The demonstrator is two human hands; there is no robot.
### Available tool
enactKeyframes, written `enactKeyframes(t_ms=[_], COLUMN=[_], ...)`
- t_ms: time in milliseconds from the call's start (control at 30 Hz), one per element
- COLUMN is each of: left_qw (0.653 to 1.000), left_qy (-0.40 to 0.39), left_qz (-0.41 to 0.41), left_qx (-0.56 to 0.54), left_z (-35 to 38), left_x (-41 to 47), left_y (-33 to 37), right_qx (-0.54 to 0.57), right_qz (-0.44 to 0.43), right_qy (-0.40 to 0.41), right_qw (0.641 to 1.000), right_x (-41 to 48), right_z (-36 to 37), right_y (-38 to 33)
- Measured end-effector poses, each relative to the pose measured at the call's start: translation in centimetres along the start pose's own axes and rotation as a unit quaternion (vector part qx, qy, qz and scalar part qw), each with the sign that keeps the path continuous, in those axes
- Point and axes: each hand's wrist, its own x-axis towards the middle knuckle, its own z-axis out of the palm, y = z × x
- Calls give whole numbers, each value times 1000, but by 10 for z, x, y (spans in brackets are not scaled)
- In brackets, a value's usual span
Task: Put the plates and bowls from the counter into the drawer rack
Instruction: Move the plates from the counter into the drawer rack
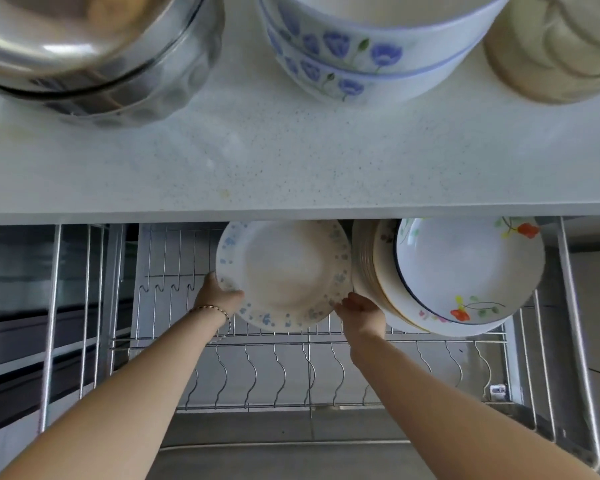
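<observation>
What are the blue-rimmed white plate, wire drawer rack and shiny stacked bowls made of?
Round white plate with blue floral rim: glazed ceramic or opal glass, smooth faint gloss. Silver wire drawer rack: metal, likely chromed or stainless, thin bright rods. Stacked shiny grey bowls: probably stainless steel, mirror-like reflections.

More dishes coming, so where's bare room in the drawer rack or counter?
Free: the front slot row of the drawer rack, below the left hand and right hand; its rear slots left of the held blue-patterned plate; the counter strip before the blue-flowered bowls. Crowded: rear right, packed with leaning plates.
</observation>
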Motion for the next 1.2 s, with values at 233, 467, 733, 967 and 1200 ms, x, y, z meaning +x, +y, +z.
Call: enactKeyframes(t_ms=[233, 467, 733, 967, 1200], left_qw=[997, 977, 962, 958, 942], left_qy=[29, -29, -44, 2, -40], left_qz=[-55, 67, 169, 251, 315], left_qx=[-45, 198, 208, 136, 108], left_z=[1, 36, 96, 126, 159], left_x=[-26, -133, -295, -394, -462], left_y=[3, 38, 135, 249, 337], right_qx=[-276, -362, -469, -429, -324], right_qz=[-11, -75, -193, -313, -307], right_qy=[-122, -217, -252, -142, -45], right_qw=[953, 904, 824, 835, 894], right_x=[-13, -45, -94, -104, -109], right_z=[-29, -100, -289, -434, -552], right_y=[0, -20, -80, -169, -229])
